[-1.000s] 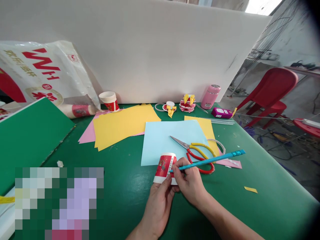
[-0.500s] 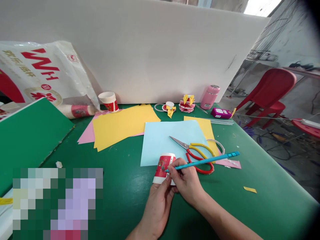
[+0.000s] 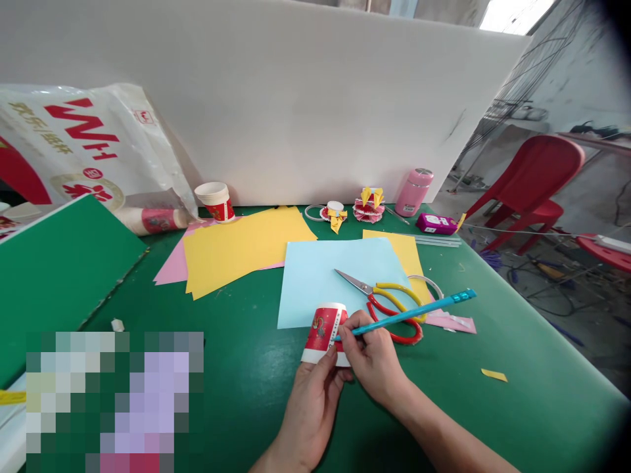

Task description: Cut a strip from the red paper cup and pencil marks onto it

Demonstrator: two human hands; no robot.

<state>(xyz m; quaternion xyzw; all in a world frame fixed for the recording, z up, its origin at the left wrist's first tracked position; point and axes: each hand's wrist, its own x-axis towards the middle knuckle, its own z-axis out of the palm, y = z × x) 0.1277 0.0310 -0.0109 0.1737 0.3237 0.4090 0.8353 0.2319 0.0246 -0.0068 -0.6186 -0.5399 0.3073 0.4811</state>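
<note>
A red and white paper cup stands upside down on the green table, at the near edge of a light blue sheet. My left hand pinches the cup's lower rim from the near side. My right hand grips a blue pencil and presses its tip against the cup's right side. Red and yellow scissors lie on the blue sheet just beyond my right hand.
Yellow sheets and pink paper lie further back. Another paper cup, small paper ornaments, a pink bottle and a purple box line the white back board. A red chair stands right.
The pencil's point slid a little left along the cup, then back right. The left hand and cup stayed in place.
</note>
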